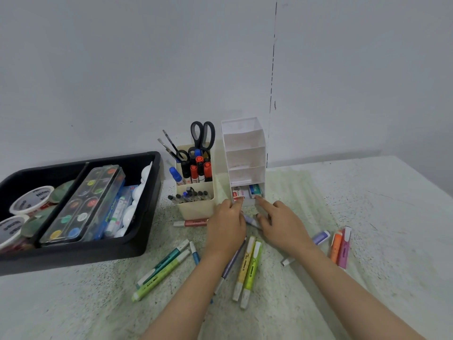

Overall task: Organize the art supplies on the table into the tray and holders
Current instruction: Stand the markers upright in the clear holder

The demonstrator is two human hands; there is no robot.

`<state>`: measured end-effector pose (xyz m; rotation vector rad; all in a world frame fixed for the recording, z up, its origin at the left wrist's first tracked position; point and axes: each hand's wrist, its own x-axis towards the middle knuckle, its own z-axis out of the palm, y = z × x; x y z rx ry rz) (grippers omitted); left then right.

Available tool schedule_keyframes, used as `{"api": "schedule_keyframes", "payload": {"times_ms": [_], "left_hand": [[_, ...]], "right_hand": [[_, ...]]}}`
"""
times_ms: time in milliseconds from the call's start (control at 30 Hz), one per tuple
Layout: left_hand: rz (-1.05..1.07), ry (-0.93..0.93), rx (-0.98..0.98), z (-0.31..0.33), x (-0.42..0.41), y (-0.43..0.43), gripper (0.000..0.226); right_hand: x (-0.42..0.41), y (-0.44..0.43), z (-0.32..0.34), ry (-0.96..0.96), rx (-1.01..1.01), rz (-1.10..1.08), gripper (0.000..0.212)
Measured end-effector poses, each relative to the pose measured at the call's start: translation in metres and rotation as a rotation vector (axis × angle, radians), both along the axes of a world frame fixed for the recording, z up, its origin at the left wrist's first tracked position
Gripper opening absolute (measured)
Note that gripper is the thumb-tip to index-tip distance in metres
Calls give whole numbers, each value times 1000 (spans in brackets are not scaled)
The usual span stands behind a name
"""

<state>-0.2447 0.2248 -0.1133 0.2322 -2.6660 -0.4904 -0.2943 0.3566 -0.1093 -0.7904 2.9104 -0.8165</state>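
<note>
A white tiered holder (245, 153) stands at the table's back, with small eraser boxes (247, 191) in its lowest compartment. My left hand (226, 223) touches the front of that compartment with its fingertips. My right hand (282, 223) points its index finger at the compartment's right front corner, its other fingers curled. A purple marker (251, 220) lies between the two hands. Several highlighters are scattered on the table: yellow and lime ones (247, 268) under my wrists, green ones (161, 271) at the left, orange and pink ones (340, 247) at the right.
A cream pen holder (196, 204) with scissors (202, 136), markers and pens stands left of the white holder. A black tray (81, 253) at the left holds a watercolour set (83, 204), tape rolls and a white palette. A pink marker (192, 222) lies before the cream holder.
</note>
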Motion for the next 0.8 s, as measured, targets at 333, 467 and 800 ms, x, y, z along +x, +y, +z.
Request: {"api": "schedule_keyframes", "payload": {"times_ms": [333, 467, 800], "left_hand": [[-272, 97, 181, 4, 22, 58, 23], [-379, 22, 134, -2, 22, 80, 29], [-344, -57, 144, 0, 20, 92, 15]], "right_hand": [[23, 88, 5, 33, -61, -375, 26], [33, 114, -2, 96, -54, -574, 31], [42, 126, 3, 24, -94, -609, 13]]}}
